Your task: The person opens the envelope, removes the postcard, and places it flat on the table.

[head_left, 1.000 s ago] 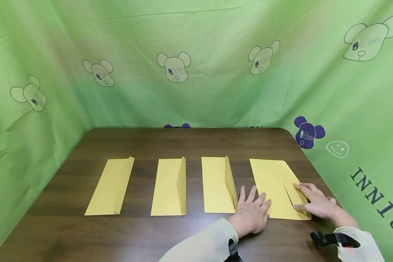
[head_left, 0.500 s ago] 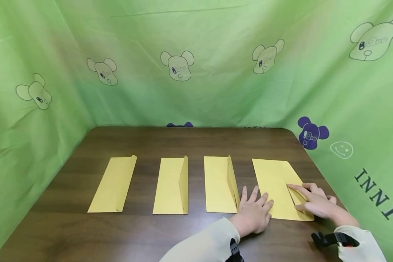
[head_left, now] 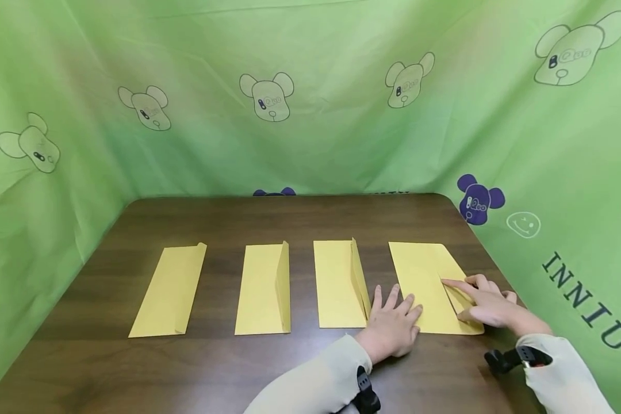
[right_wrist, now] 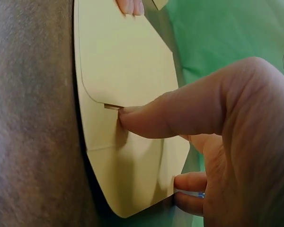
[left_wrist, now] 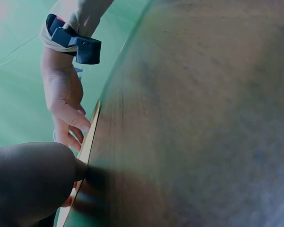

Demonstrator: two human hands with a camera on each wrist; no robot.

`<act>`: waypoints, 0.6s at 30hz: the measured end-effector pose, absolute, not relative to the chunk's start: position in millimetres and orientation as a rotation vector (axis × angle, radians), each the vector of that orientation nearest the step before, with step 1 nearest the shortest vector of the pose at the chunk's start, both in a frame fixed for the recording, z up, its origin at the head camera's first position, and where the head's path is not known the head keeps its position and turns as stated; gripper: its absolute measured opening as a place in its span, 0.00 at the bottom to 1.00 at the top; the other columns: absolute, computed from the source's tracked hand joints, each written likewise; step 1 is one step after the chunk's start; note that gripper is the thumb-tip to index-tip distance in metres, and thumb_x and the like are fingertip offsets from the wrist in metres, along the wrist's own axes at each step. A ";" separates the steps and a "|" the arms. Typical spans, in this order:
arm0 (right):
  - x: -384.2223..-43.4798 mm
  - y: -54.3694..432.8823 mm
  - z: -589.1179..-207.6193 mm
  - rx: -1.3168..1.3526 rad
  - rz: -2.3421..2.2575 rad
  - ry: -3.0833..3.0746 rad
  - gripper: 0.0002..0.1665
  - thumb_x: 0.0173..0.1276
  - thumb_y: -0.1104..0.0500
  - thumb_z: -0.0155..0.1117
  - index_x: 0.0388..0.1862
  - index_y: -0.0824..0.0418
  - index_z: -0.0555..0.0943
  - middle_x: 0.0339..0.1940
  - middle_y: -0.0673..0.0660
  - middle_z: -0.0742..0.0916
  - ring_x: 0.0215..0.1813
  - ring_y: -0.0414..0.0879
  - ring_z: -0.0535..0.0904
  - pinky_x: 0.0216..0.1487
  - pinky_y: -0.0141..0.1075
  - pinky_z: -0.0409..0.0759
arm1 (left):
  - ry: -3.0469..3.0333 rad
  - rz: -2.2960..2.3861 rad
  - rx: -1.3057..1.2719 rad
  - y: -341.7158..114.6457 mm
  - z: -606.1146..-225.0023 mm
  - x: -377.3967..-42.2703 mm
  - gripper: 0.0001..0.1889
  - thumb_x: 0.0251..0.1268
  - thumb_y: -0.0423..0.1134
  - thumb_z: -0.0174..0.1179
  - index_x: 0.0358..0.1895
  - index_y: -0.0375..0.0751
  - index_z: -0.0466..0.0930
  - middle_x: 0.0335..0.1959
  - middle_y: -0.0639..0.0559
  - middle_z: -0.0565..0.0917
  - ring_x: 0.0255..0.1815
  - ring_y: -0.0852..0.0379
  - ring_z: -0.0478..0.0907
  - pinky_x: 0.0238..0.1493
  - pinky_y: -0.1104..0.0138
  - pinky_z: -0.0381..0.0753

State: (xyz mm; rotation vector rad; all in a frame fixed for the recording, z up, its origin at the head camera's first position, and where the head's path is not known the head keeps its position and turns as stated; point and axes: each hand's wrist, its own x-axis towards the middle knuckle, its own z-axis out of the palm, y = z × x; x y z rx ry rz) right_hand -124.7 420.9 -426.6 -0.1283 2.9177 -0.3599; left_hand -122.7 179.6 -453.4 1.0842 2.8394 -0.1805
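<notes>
At the table's right lies a yellow paper envelope [head_left: 416, 270], its flap spread out to the right beside a narrow pocket opening. My left hand [head_left: 391, 326] rests flat on its near left part, fingers spread. Over the flap, my right hand [head_left: 494, 305] reaches in from the right. Its index finger points at the far end of the opening, while the thumb touches near the close end. In the right wrist view the thumb [right_wrist: 154, 118] lies right at the pocket's edge [right_wrist: 112, 106], with other fingertips at the flap's side. Edge-on, the envelope [left_wrist: 91, 132] appears thin in the left wrist view.
Three more yellow envelopes stand in a row to the left: a far-left one [head_left: 168, 290], a second [head_left: 259, 290] and a third [head_left: 336, 282] close to my left hand. Their right-hand flaps are partly raised. Green cloth [head_left: 331, 149] surrounds the brown table [head_left: 186, 374].
My right index finger has moved left from the flap to the pocket opening. The left hand stays in place on the envelope. The head view has shifted slightly.
</notes>
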 end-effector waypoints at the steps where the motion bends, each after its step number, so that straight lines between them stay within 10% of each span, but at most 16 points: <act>1: -125.6 421.3 -425.8 -0.134 -0.356 2.919 0.45 0.54 0.50 0.71 0.71 0.58 0.69 0.59 0.74 0.68 0.57 0.74 0.65 0.39 0.64 0.59 | 2.839 -0.179 1.081 179.5 -452.9 -123.5 0.25 0.79 0.61 0.34 0.76 0.77 0.54 0.78 0.73 0.52 0.81 0.57 0.41 0.76 0.50 0.41; 18: -126.2 431.4 -427.2 -0.184 -0.332 2.940 0.44 0.57 0.45 0.72 0.71 0.59 0.71 0.60 0.75 0.68 0.57 0.75 0.67 0.39 0.66 0.63 | 2.828 -0.214 1.038 181.4 -452.9 -123.9 0.25 0.78 0.62 0.33 0.76 0.80 0.51 0.78 0.75 0.50 0.80 0.59 0.39 0.76 0.51 0.38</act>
